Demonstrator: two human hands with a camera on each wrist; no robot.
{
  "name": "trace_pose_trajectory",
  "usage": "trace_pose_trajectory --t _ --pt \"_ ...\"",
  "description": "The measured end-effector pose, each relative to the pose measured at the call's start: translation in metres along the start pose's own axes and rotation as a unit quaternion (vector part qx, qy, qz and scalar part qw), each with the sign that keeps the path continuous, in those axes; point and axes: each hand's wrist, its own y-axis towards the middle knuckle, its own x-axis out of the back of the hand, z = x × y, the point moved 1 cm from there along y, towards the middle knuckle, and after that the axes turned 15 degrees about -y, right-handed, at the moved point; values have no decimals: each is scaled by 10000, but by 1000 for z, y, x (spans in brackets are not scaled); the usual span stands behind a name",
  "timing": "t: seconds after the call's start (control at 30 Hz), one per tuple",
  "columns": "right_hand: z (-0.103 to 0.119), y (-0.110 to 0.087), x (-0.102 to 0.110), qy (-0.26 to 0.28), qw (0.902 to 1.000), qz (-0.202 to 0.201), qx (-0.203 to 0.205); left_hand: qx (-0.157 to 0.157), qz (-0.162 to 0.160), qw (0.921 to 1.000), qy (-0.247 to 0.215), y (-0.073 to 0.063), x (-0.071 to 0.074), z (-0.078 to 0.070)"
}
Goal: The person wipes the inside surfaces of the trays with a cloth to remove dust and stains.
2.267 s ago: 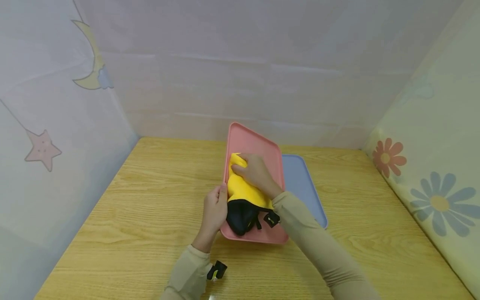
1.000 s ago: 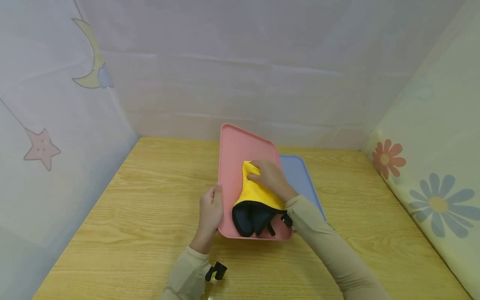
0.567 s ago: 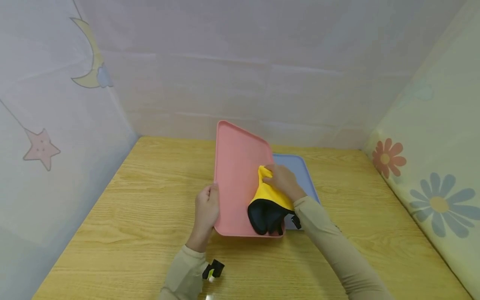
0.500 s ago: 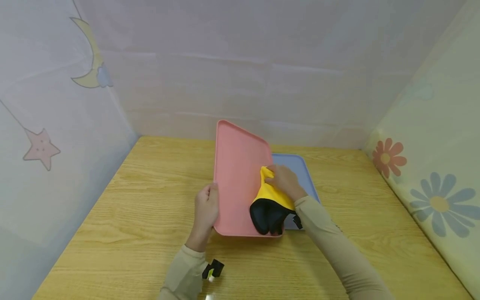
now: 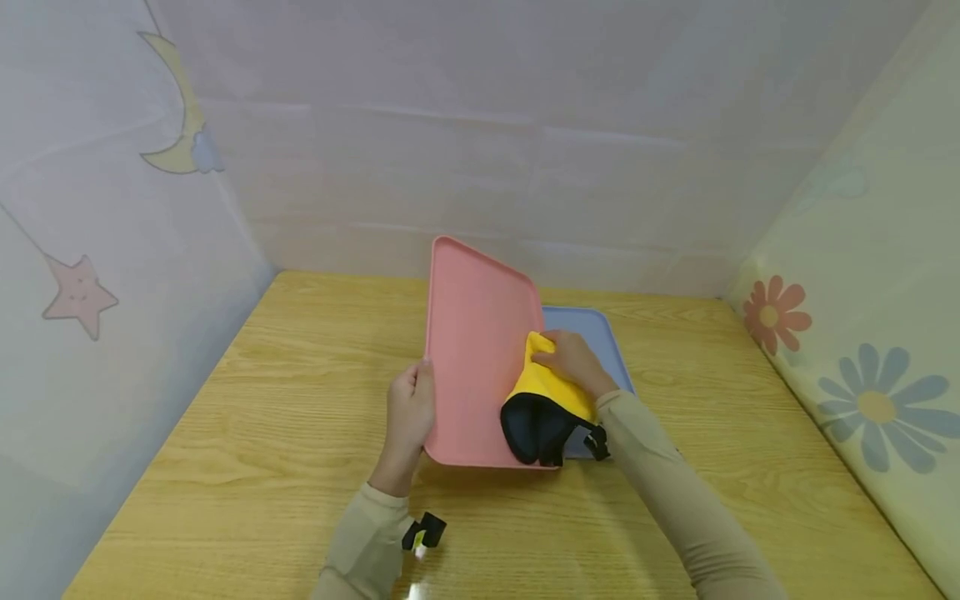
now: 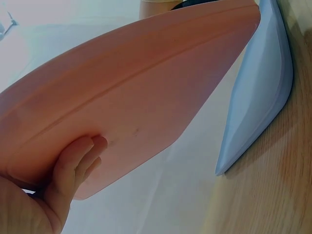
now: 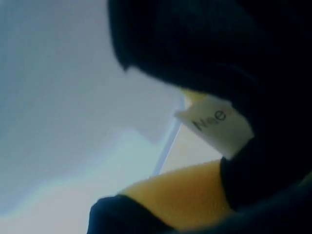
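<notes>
My left hand (image 5: 411,408) grips the left rim of a pink tray (image 5: 472,350), thumb on top, tilting it. In the left wrist view, the fingers of that hand (image 6: 73,165) press the tray's underside. My right hand (image 5: 573,362) pinches the yellow end of a soft yellow-and-black fabric item (image 5: 555,392); its exact kind is unclear. Its black part hangs over the pink tray's lower right side. Close up in the right wrist view, the yellow fabric (image 7: 180,195) shows beside dark material and a white label (image 7: 219,124) reading "Nee".
A blue tray (image 5: 596,333) lies on the wooden table (image 5: 315,375), partly behind the pink tray and my right arm. Patterned cloth walls (image 5: 480,167) stand at the back and both sides. Black camera mounts (image 5: 423,531) sit on my wrists.
My right hand has carried the yellow-and-black item rightward across the pink tray to its right edge. The left hand has shifted the pink tray left, uncovering more of the blue tray's near part.
</notes>
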Motion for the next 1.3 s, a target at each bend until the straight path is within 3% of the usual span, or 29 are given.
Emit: trace_pose_trajectory --t 0.2,0.6,0.93,1.07,1.3 --pt "11 1 1 425 9991 -47 -12 -53 -74 9999 115 2 -1 2" --pt "56 0 4 552 9971 -315 414 -73 -187 9997 114 0 -4 4" --pt "95 -8 8 592 9942 -449 783 -126 -82 9999 60 -4 -5 5" --pt "110 -12 10 758 9931 -429 782 -10 -137 9998 165 -4 -6 8" --pt "131 -19 14 868 9889 -377 1145 248 -95 9996 -99 -5 -8 6"
